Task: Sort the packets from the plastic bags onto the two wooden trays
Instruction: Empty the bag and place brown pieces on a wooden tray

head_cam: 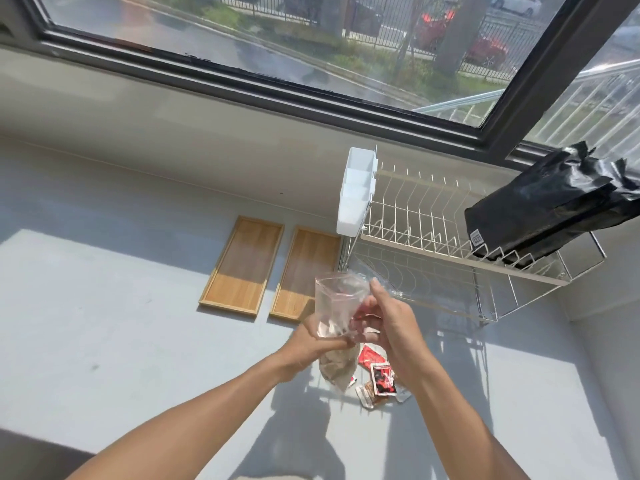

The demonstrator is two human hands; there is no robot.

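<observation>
Both hands hold the clear bag [337, 306] at centre frame, left grip [313, 336] clamped low, right grip [384, 320] pinching its mouth; I'd spread it wide, tipping packets [379, 377] onto the bench [121, 341] below the empty trays [242, 265].

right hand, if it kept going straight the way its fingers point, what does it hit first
Probably the clear plastic bag that the right hand already touches; past it, likely the right wooden tray, though depth is unclear.

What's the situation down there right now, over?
Both hands, left hand and right hand, gripping clear plastic bag. Packets loose on counter. Both wooden trays empty, unobstructed.
</observation>
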